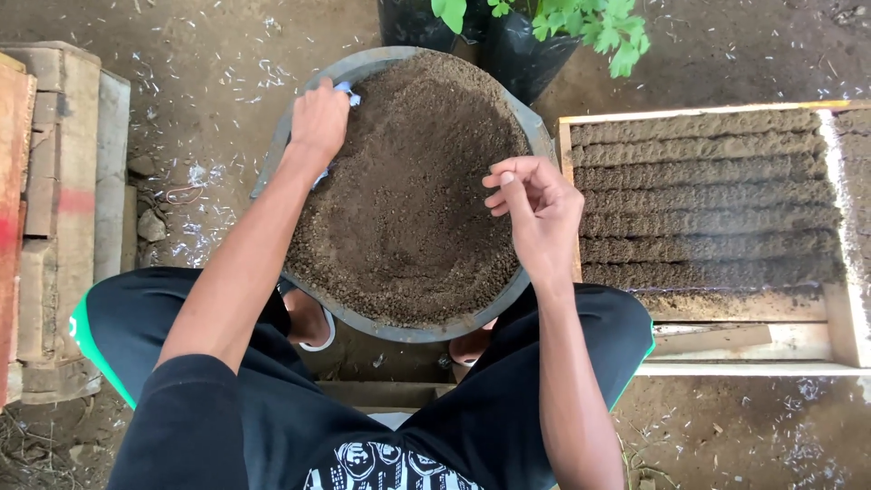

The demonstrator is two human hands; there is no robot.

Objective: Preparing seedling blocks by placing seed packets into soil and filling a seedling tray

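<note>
A round grey basin (pixel 299 122) full of brown soil (pixel 408 200) sits on the ground between my knees. My left hand (pixel 319 120) rests at the basin's far left rim, closed on a small white and blue object (pixel 348 92) that is mostly hidden by the fingers. My right hand (pixel 537 210) hovers above the right side of the soil with fingertips pinched together; whether anything small is between them I cannot tell.
A wooden-framed tray (pixel 567 150) of furrowed soil (pixel 708 209) lies to the right. Black grow bags with green seedlings (pixel 562 23) stand behind the basin. Stacked bricks and boards (pixel 59 209) are on the left. Bare dirt ground with scattered white bits surrounds everything.
</note>
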